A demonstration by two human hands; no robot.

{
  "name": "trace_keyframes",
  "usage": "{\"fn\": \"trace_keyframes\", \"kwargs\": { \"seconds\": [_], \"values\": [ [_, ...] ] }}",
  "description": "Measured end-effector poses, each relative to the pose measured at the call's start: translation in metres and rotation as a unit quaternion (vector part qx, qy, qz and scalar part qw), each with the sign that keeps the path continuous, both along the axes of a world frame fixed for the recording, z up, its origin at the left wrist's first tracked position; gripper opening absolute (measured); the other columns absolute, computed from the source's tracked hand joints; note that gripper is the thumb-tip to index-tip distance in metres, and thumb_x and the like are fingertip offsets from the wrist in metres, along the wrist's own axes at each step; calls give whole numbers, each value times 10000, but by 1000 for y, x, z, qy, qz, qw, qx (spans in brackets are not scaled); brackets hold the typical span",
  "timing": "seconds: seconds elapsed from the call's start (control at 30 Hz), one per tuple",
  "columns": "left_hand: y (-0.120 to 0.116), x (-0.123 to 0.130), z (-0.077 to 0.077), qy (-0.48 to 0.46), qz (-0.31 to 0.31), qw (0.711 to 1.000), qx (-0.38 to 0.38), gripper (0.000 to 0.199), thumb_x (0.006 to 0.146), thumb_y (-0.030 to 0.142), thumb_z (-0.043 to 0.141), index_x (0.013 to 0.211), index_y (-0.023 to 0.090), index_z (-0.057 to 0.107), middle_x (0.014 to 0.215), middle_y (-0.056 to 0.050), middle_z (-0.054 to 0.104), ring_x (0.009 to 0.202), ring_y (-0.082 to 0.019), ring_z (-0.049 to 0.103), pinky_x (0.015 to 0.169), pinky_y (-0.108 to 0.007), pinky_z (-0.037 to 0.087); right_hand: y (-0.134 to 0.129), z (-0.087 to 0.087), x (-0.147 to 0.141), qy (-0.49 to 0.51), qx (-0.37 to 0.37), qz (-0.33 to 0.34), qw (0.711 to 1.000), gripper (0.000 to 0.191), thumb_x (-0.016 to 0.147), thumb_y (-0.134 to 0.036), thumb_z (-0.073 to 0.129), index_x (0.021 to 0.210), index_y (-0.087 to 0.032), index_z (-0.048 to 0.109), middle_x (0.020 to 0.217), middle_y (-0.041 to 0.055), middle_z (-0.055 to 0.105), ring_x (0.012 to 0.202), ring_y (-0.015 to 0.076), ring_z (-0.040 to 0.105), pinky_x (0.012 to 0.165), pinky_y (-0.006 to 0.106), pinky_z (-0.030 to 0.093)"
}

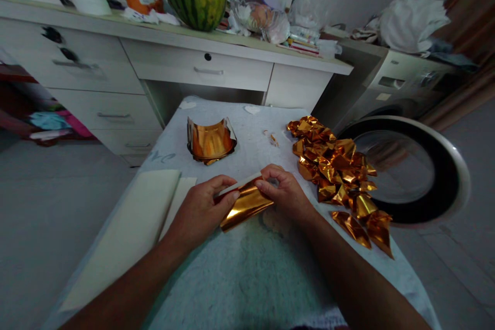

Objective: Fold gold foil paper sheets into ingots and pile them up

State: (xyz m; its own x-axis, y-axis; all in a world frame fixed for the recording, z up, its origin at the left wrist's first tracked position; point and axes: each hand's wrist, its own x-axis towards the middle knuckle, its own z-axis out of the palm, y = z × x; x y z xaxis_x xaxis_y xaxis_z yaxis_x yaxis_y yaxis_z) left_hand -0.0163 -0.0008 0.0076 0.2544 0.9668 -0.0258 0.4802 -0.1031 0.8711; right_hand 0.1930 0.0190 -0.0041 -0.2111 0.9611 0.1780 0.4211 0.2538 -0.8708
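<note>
A sheet of shiny gold foil paper with a pale edge is stretched between both hands above the cloth-covered table. My left hand pinches its left end between thumb and fingers. At the upper right end, my right hand is closed on the same sheet. Beyond my left hand stands a curved stack of gold foil sheets. Several folded gold foil pieces lie heaped to the right of my right hand.
Cream paper lies along the table's left side. Small scraps rest near the middle of the table. Behind is a white counter holding a cut watermelon and bags. A washing machine with its round door open stands right.
</note>
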Motion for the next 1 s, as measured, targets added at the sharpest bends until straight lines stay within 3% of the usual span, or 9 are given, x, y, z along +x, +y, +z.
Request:
{"fn": "trace_keyframes", "kwargs": {
  "seconds": [0.27,0.5,1.0],
  "values": [
    [-1,1,-2,-4,-12,1000,2,199,871,373,540,908,213,654,749,10,711,645,-167,649,548,-248,442,-11,6,0,145,-137,32,979,244,817,-451,649,851,-216,594,749,-9,594,656,136,542,600,240,419],
    [-3,-1,1,4,-19,1000,7,220,894,389,513,895,220,653,740,23,697,659,-160,641,595,-256,445,-9,8,0,121,-108,21,987,216,825,-411,622,771,-204,594,713,-8,557,651,130,513,590,237,408],
    [-2,-3,-2,4,-23,1000,16,216,892,382,516,856,210,642,709,30,657,651,-149,600,612,-253,424,-11,9,-2,120,-85,28,989,172,817,-374,615,819,-206,581,814,9,567,735,148,528,654,259,417]
  ]
}}
